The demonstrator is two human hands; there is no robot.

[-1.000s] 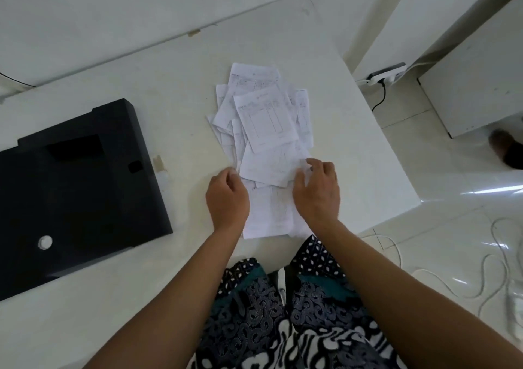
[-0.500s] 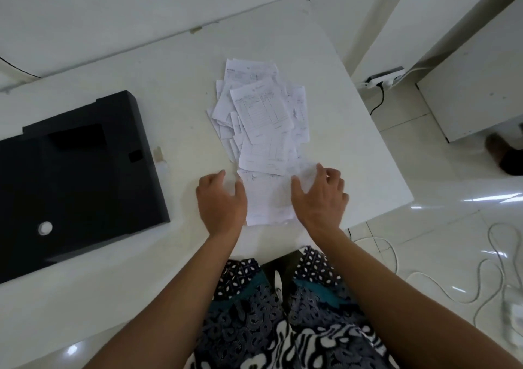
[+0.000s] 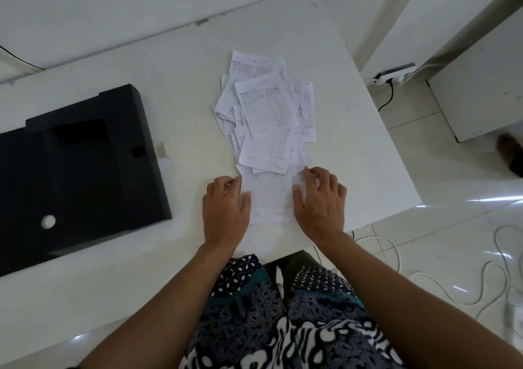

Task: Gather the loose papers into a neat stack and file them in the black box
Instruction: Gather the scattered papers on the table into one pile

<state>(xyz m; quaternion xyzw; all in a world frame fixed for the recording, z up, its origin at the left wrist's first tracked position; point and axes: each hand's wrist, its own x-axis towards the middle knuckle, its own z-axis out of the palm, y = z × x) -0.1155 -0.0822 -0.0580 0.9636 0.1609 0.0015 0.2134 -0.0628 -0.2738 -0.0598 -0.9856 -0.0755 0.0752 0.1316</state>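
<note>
Black box (image 3: 73, 170): lies flat on the white surface (image 3: 175, 91) at the 9 o'clock side of the view, well apart from the papers; a small white round spot (image 3: 48, 221) shows near its 7 o'clock corner, and a square notch sits on its 3 o'clock edge.

Tape scrap (image 3: 162, 150): a small tan piece stuck on the surface just beside the box's 3 o'clock edge.

Left hand (image 3: 225, 213): palm down on the surface at the 9 o'clock edge of the nearest sheet; fingers (image 3: 226, 183) loosely spread and curled, thumb touching the sheet's edge, nothing clamped.

Loose papers (image 3: 267, 113): an untidy, overlapping pile of printed forms at the centre of the surface, fanned at differing angles, running from 12 o'clock down toward the hands; none in the box.

Nearest sheet (image 3: 268, 196): the 6 o'clock end of the pile, flat between the two hands, its top tucked under the forms above.

Right hand (image 3: 321, 201): palm down at the 3 o'clock edge of the same sheet; fingers (image 3: 311, 173) apart and bent, tips resting on the paper, thumb on its edge, not gripping.

Patterned garment (image 3: 283, 320): black, white and teal, at 6 o'clock below the surface edge.

Power strip (image 3: 393, 74): on the floor at 2 o'clock, a dark cord plugged in.

White cables (image 3: 452, 295): looped on the tiled floor at 4 o'clock.
</note>
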